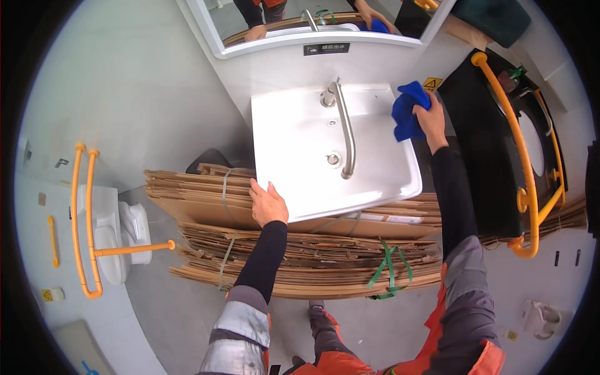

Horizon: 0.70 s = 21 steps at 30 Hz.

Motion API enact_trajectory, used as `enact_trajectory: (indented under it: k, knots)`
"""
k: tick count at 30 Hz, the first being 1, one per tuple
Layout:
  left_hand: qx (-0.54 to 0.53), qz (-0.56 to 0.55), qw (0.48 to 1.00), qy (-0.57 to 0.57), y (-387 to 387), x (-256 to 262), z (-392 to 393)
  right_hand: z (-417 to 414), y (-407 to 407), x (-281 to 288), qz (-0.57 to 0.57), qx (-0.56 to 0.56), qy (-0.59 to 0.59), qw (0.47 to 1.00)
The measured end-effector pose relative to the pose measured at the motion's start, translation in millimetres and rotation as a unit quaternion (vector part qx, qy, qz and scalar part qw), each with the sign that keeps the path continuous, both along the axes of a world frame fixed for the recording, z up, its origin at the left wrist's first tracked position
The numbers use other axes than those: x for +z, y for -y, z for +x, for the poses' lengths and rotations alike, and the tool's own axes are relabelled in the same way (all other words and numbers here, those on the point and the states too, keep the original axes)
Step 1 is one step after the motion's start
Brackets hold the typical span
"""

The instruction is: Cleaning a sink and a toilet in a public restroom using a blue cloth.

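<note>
A white ceramic washbasin [300, 140] with a curved metal faucet [347, 136] lies in front of me. My right hand [432, 119] grips a bunched blue cloth [408, 110] at the basin's right rim; part of the cloth hangs over that edge. My left hand [269, 204] rests at the basin's front left edge with thumb and fingers apart, holding nothing. Directly below it stand tied bundles of flattened cardboard [328, 262]. A mirror [304, 21] above the basin reflects both hands and the cloth.
To the right are a black counter [473, 140] and an orange grab bar [511, 126]. At the left, more orange grab bars [92, 220] stand beside a white toilet [110, 248]. The cardboard bundles, bound with green and pale straps, stand between the basin and my legs.
</note>
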<state>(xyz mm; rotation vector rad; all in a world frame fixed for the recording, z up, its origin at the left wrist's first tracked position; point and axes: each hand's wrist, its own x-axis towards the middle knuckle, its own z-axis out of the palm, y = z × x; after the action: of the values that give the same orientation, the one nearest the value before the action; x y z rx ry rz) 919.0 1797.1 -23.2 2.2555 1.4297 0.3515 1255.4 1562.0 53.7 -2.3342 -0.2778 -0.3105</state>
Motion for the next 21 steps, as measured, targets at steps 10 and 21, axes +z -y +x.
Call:
enact_trajectory:
  k: [10, 21]
  knots:
    - [-0.010, -0.027, 1.000, -0.005, -5, 1, 2, -18, -121, -29, -0.184, 0.237, -0.079, 0.951]
    - [-0.005, -0.034, 0.999, -0.014, -6, 1, 2, 2, -86, -11, -0.088, 0.137, -0.034, 0.986]
